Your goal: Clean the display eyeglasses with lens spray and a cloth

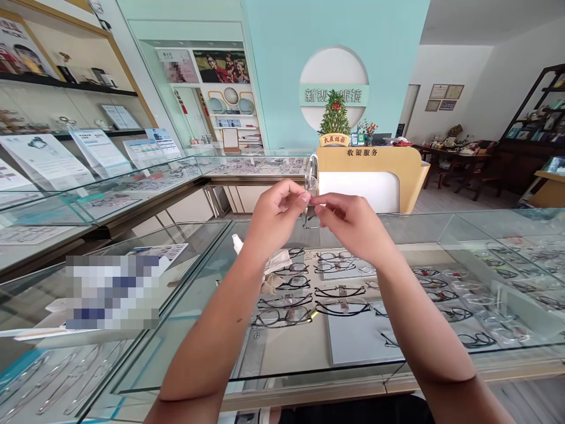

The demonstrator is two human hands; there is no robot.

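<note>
A pair of eyeglasses (311,171) is held up above the glass counter, turned on its side so the frame runs up and down. My left hand (276,215) pinches it from the left between thumb and fingers. From the other side my right hand (353,224) closes its fingertips on the same eyeglasses near the middle. Part of the frame is hidden behind the fingertips. Below my left wrist lies a crumpled pale cloth (279,260), partly covered by the forearm. Beside it is a small white bottle tip (237,242).
Under my arms runs a glass display counter (300,353) with rows of eyeglasses (342,307) inside. Papers (172,252) lie on the counter's left part. More glass cases (145,188) stand to the left and back. Farther off are a yellow-and-white cashier desk (415,171) and a potted plant (335,118).
</note>
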